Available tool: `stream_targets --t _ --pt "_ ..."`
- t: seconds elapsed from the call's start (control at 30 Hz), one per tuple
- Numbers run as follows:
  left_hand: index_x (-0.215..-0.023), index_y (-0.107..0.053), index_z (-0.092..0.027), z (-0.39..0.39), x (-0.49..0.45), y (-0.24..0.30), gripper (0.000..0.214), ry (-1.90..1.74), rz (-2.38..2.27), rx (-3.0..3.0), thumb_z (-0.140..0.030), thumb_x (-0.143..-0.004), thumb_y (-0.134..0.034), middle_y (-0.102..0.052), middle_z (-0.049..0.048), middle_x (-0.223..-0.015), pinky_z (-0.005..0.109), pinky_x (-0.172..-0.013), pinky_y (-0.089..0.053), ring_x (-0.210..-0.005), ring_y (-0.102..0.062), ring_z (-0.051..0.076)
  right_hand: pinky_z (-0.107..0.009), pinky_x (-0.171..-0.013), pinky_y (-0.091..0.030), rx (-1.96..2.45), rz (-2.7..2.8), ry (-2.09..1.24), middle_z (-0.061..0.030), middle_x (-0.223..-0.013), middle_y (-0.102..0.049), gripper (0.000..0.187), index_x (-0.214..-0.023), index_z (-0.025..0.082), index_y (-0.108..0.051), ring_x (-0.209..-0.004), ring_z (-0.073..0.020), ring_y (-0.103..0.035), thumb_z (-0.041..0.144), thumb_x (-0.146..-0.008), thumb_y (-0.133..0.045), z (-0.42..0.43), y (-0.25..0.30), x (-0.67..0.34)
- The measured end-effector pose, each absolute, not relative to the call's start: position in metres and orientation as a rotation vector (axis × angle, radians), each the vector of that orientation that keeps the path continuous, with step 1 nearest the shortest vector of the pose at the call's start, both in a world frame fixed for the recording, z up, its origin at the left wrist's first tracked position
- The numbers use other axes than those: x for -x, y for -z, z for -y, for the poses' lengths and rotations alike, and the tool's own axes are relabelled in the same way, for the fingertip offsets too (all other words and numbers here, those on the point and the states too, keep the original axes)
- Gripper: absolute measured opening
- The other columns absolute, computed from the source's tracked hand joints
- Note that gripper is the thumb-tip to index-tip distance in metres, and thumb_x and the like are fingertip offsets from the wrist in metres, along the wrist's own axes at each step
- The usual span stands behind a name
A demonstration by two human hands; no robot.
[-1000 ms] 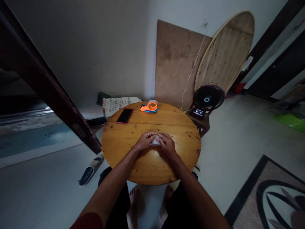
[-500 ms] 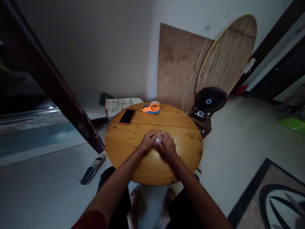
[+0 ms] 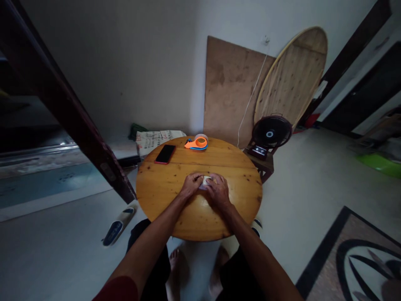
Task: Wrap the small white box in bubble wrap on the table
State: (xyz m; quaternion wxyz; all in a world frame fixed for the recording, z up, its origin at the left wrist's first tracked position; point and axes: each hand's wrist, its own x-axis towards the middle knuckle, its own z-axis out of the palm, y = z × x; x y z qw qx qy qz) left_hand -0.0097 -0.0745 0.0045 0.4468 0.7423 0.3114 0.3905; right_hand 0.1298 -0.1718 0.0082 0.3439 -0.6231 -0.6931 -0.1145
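Note:
Both hands meet over the middle of the round wooden table. Between them is a small whitish, box-like packet, partly covered by the fingers; its exact kind does not show. My left hand has its fingers closed on the packet's left side. From the right, my right hand curls its fingers and thumb over the other side. Farther back on the table stands an orange and blue tape dispenser with a roll of tape. A black phone with a red edge lies to its left.
A black fan stands on a small dark stool beyond the table's right edge. Against the wall lean a brown board and an oval wooden top. A slipper lies on the floor at left.
More of the whitish packet's top shows between my hands, which have spread slightly apart. The view has shifted a little.

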Motion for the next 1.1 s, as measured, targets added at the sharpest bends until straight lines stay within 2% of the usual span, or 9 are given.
stream_targets --t 0.27,0.33,0.47,0.57,0.67,0.93,1.1 --pt "-0.098 -0.070 -0.014 0.076 0.010 0.002 0.032 -0.987 -0.742 -1.744 -0.038 -0.081 -0.057 -0.070 0.0080 -0.095 0.031 -0.081 -0.051 -0.087 -0.064 0.019 -0.040 -0.095 -0.037 1.611 1.741 0.227 -0.0111 -0.116 -0.058 0.021 -0.099 0.020 -0.067 -0.107 -0.0248 -0.048 0.032 -0.085 -0.058 0.173 -0.009 -0.130" --pt "-0.098 -0.069 -0.014 0.077 0.010 0.002 0.034 -0.976 -0.749 -1.720 -0.039 -0.080 -0.057 -0.070 0.0085 -0.095 0.031 -0.080 -0.052 -0.086 -0.064 0.019 -0.041 -0.096 -0.036 1.633 1.693 0.222 -0.0124 -0.119 -0.057 0.028 -0.106 0.018 -0.065 -0.109 -0.0259 -0.048 0.033 -0.083 -0.059 0.173 -0.009 -0.130" --pt "-0.098 -0.069 -0.013 0.079 0.011 -0.001 0.036 -0.967 -0.757 -1.661 -0.041 -0.077 -0.060 -0.070 0.0087 -0.096 0.031 -0.080 -0.052 -0.085 -0.064 0.019 -0.042 -0.101 -0.034 1.663 1.643 0.230 -0.0164 -0.135 -0.048 0.052 -0.127 0.014 -0.054 -0.120 -0.0282 -0.044 0.035 -0.080 -0.062 0.172 -0.006 -0.130" --pt "-0.096 -0.068 -0.013 0.081 0.011 -0.003 0.036 -0.968 -0.763 -1.646 -0.041 -0.076 -0.060 -0.070 0.0080 -0.094 0.031 -0.079 -0.051 -0.084 -0.064 0.018 -0.043 -0.102 -0.033 1.690 1.692 0.246 -0.0163 -0.141 -0.044 0.044 -0.120 0.015 -0.061 -0.123 -0.0298 -0.042 0.034 -0.081 -0.062 0.172 -0.006 -0.130" --pt "-0.094 -0.068 -0.013 0.081 0.010 -0.002 0.035 -0.967 -0.773 -1.639 -0.042 -0.076 -0.060 -0.070 0.0073 -0.091 0.030 -0.077 -0.052 -0.081 -0.063 0.018 -0.044 -0.100 -0.033 1.682 1.758 0.266 -0.0143 -0.139 -0.046 0.032 -0.112 0.019 -0.066 -0.121 -0.0294 -0.043 0.033 -0.084 -0.059 0.173 -0.008 -0.129" --pt "-0.106 -0.066 -0.012 0.073 0.009 0.007 0.042 -1.033 -0.794 -1.619 -0.043 -0.078 -0.060 -0.070 0.0094 -0.099 0.033 -0.079 -0.052 -0.085 -0.064 0.019 -0.042 -0.097 -0.034 1.677 1.762 0.263 -0.0142 -0.138 -0.048 0.033 -0.113 0.018 -0.066 -0.117 -0.0286 -0.045 0.035 -0.086 -0.057 0.173 -0.008 -0.130" --pt "-0.096 -0.071 -0.017 0.082 0.007 0.006 0.029 -1.124 -0.770 -1.701 -0.037 -0.078 -0.061 -0.069 0.0078 -0.103 0.034 -0.093 -0.048 -0.099 -0.062 0.020 -0.041 -0.099 -0.033 1.716 1.769 0.246 -0.0139 -0.139 -0.047 0.035 -0.115 0.019 -0.065 -0.119 -0.0285 -0.044 0.035 -0.086 -0.056 0.173 -0.007 -0.131"
